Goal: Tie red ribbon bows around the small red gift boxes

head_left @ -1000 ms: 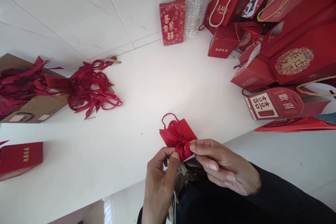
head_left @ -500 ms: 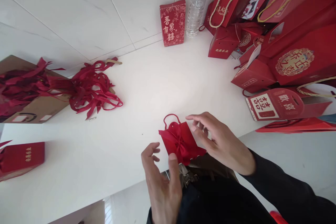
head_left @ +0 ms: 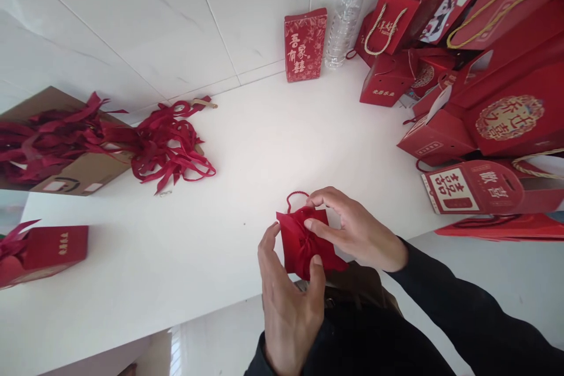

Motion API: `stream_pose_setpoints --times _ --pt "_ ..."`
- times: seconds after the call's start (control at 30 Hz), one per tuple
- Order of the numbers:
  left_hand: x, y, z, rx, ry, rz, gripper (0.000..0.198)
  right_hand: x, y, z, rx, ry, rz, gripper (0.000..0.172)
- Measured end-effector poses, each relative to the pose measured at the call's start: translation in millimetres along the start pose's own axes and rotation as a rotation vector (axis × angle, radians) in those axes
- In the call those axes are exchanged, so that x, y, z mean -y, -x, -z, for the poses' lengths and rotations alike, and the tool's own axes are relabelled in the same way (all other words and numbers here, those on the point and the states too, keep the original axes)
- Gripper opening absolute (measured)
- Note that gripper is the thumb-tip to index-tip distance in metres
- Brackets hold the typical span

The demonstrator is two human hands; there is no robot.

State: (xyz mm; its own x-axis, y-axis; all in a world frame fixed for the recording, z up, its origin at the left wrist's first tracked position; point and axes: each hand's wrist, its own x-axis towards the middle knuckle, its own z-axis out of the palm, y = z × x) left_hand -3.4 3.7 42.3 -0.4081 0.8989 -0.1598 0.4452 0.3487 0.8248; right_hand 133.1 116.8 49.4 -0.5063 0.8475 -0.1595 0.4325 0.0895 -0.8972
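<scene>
A small red gift box (head_left: 293, 252) with a thin cord handle (head_left: 296, 193) stands at the table's front edge, close to my body. Across its face is a red ribbon bow (head_left: 305, 238). My left hand (head_left: 291, 294) curls round the box's left side, its thumb over the lower part of the ribbon. At the upper right, my right hand (head_left: 348, 226) has thumb and forefinger closed on the bow near the top of the box. Its other fingers are partly hidden.
Many red ribbons (head_left: 174, 150) spill from a cardboard box (head_left: 88, 170) at left. Nearer stands another red box (head_left: 66, 249). Against the wall are an upright red box (head_left: 304, 44) and a plastic bottle (head_left: 346, 20). Red gift bags (head_left: 506, 120) crowd the right side.
Both hands have closed in on the gift box from either side. My right thumb and forefinger now meet the bow, and my left hand has reached the box's left side.
</scene>
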Motion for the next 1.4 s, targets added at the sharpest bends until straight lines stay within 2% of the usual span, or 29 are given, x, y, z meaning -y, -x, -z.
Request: stream_pose_setpoints --times 0.07,0.17,0.27,0.33,0.53,0.7,1.0,1.17,1.3,1.4 --pt "0 -1 -4.0 -0.002 -0.019 -0.016 0.057 2 -1 -1 -0.011 -0.017 0.014 0.004" --pt "1 -2 -6.7 0.001 -0.024 -0.020 0.055 6 -3 1 -0.028 -0.041 0.029 0.009" --pt "2 -1 -5.8 0.013 -0.008 -0.006 0.055 8 -5 6 0.034 -0.074 0.015 0.006" --pt "3 -2 -4.8 0.027 0.008 0.004 0.057 9 -6 10 0.073 -0.090 0.001 0.010" --pt "6 -4 -2.8 0.043 0.027 0.080 0.060 14 -6 13 0.043 -0.055 -0.088 0.018" --pt "9 -4 0.2 0.069 0.054 0.106 0.062 13 -5 14 0.097 -0.306 -0.178 0.016" --pt "13 -3 0.4 0.077 0.048 0.087 0.058 3 -7 18 0.195 -0.612 -0.370 0.029" --pt "16 0 3.7 0.084 0.049 0.040 0.060 5 0 18 0.086 -0.472 -0.353 0.034" --pt "26 13 -1.2 0.034 0.016 -0.040 0.084 6 5 19 0.019 -0.383 -0.339 0.033" --pt "36 20 -9.7 0.003 -0.022 -0.065 0.091 0 8 19 -0.048 -0.274 -0.316 0.030"
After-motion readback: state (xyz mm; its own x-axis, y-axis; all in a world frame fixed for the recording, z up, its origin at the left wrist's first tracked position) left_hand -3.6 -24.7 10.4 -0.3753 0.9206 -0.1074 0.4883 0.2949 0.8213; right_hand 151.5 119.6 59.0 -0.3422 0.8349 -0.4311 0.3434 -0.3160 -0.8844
